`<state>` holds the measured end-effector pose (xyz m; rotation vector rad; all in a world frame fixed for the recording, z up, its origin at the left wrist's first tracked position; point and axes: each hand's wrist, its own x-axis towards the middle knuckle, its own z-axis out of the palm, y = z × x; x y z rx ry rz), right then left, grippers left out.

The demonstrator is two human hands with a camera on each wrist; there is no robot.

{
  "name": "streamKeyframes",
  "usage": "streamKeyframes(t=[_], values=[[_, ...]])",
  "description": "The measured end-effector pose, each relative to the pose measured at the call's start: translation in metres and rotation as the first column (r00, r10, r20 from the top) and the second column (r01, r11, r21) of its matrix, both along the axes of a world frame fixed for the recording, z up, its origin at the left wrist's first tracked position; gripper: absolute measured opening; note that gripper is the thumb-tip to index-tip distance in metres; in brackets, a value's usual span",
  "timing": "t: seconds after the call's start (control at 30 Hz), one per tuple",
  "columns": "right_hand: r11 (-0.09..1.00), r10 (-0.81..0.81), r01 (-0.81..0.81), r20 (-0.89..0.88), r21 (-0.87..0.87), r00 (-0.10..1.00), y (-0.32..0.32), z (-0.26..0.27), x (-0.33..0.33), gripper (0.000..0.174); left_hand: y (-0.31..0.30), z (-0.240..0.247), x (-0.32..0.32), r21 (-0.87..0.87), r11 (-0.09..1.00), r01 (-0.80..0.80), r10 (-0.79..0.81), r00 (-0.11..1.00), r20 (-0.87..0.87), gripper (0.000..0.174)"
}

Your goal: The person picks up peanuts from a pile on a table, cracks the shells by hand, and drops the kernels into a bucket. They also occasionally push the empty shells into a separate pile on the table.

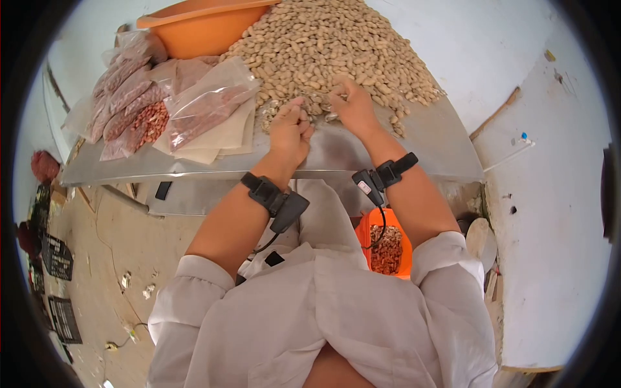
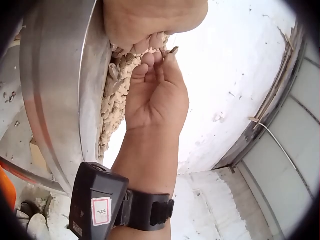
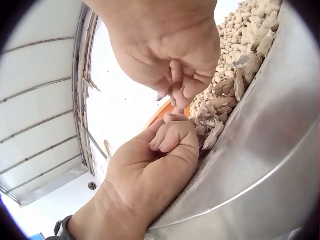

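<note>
At the near edge of a heap of unshelled peanuts [image 1: 336, 45], both hands meet over the metal table [image 1: 336, 152]. My right hand [image 1: 354, 110] pinches a small brown peanut piece [image 2: 173, 50] at its thumb tip. Close beside it, my left hand [image 1: 289, 134] has its fingers curled toward the palm, its fingertips right at those of the right hand; I cannot tell whether it holds anything. Loose broken shells [image 3: 220, 105] lie on the table around the fingertips.
Clear plastic bags of reddish kernels [image 1: 123, 97] and flat empty bags [image 1: 223, 139] lie on the left of the table. Behind them stands an orange basin [image 1: 200, 29]. Below the table edge, an orange bucket [image 1: 405, 242] holds kernels. A white wall [image 1: 550, 194] rises at right.
</note>
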<state>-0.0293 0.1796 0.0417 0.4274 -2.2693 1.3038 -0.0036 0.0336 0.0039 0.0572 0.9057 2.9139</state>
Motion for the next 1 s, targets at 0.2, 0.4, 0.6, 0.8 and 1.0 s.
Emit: streamKeyframes(t=[0.2, 0.4, 0.6, 0.8, 1.0], values=[[0.903, -0.268, 0.27, -0.053, 0.336, 0.962, 0.09, 0.018, 0.006, 0.018, -0.001, -0.001, 0.003, -0.072, 0.997, 0.035, -0.04, 0.997, -0.073, 0.017], [0.887, -0.209, 0.128, 0.138, 0.443, 0.968, 0.168, 0.01, 0.017, 0.014, 0.002, 0.003, 0.004, -0.107, 0.994, 0.02, -0.025, 0.999, -0.043, 0.017], [0.828, -0.262, 0.198, 0.049, 0.524, 0.964, 0.162, -0.006, 0.016, 0.019, 0.003, 0.001, 0.003, -0.104, 0.994, 0.023, -0.029, 0.998, -0.056, 0.017], [0.651, -0.299, 0.112, 0.119, 0.751, 0.947, 0.15, -0.006, -0.002, 0.022, 0.002, 0.001, 0.004, -0.094, 0.995, 0.033, -0.039, 0.997, -0.06, 0.016], [0.751, -0.261, -0.016, 0.319, 0.661, 0.911, 0.136, 0.005, -0.004, 0.02, 0.002, 0.002, 0.005, -0.092, 0.995, 0.029, -0.035, 0.997, -0.063, 0.017]])
